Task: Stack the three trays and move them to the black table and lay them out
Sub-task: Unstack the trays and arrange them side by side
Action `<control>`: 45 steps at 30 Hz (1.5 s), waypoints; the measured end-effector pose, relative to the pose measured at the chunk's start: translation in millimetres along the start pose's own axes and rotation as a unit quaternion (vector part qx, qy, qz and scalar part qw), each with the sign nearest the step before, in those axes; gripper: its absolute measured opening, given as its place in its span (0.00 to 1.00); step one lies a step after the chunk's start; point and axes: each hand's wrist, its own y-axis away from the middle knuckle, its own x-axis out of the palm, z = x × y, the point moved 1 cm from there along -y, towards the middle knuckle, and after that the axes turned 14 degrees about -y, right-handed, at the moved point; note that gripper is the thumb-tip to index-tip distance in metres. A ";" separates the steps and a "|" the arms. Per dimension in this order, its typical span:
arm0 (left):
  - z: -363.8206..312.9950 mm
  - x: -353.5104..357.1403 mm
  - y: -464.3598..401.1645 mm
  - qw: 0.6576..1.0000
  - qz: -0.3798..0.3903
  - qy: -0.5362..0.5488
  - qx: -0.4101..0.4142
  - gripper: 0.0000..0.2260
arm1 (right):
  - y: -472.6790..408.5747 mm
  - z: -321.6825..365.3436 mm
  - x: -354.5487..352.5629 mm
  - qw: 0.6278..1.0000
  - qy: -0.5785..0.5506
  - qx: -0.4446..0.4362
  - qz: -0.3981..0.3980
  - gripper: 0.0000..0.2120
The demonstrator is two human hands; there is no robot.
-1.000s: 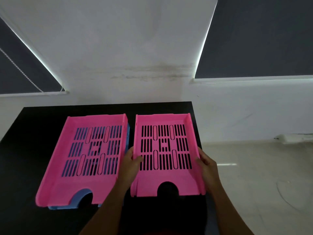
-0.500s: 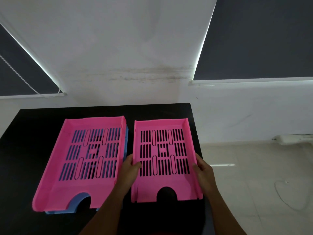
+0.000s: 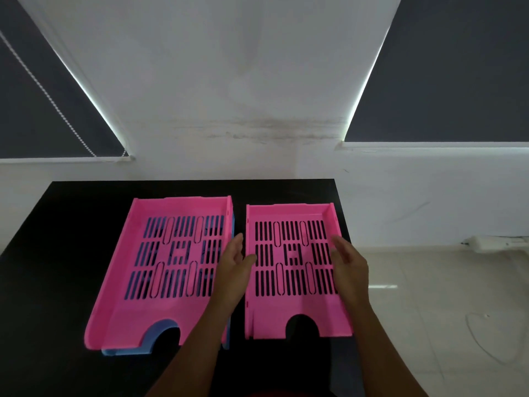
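A pink slotted tray [image 3: 294,310] lies flat on the right part of the black table [image 3: 57,253]. To its left another pink tray [image 3: 137,316] sits stacked on a blue tray [image 3: 126,351], which shows only at the front and right edge. My left hand [image 3: 233,270] hovers open above the gap between the trays, fingers apart. My right hand [image 3: 350,265] is open above the right tray's right side. Neither hand grips anything.
The table's right edge runs just beside the right tray, with pale tiled floor [image 3: 443,310] beyond it. A white wall [image 3: 257,81] and two dark window blinds stand behind the table. A white cable lies on the floor at the right.
Both hands have let go of the right pink tray and lifted off its sides. The tray now rests on the table.
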 end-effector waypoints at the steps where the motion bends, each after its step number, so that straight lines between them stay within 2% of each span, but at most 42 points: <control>1: -0.6 -8.5 -0.4 1.000 -0.001 0.006 0.007 0.25 | 1.9 3.3 9.5 1.000 -0.005 -0.007 0.000 0.17; 9: 27.4 -112.1 -10.3 0.996 -0.054 0.029 0.060 0.23 | 49.7 4.5 101.2 0.999 -0.017 -0.018 0.036 0.14; 17: 80.8 -223.5 -10.6 0.989 -0.137 0.029 0.055 0.18 | 88.2 -14.1 177.4 0.997 0.001 0.016 0.074 0.20; 20: 103.0 -251.6 -11.8 0.992 -0.121 0.031 0.022 0.21 | 102.6 -23.8 185.3 0.997 0.002 0.033 0.066 0.21; 22: 113.3 -258.8 -17.6 0.997 -0.073 0.024 -0.003 0.24 | 111.7 -28.6 188.8 0.996 0.000 0.052 0.072 0.22; 25: 118.9 -257.2 -22.8 1.000 -0.009 0.014 0.012 0.21 | 122.6 -32.5 195.5 0.994 0.001 0.079 0.075 0.21; 30: 117.6 -260.6 -24.2 0.997 0.020 0.068 0.038 0.16 | 132.1 -22.7 207.1 0.996 0.016 0.051 0.078 0.19; 36: 112.8 -299.0 -33.5 0.994 0.001 0.083 0.078 0.21 | 141.4 0.8 234.3 0.995 -0.019 0.027 0.090 0.18; 41: 127.5 -350.1 -42.8 0.994 -0.019 0.065 0.089 0.16 | 157.8 7.3 283.6 0.989 -0.024 0.022 0.142 0.18; 45: 152.3 -400.1 -41.1 0.993 -0.072 0.058 0.074 0.11 | 179.6 0.7 334.8 0.979 0.009 0.036 0.202 0.17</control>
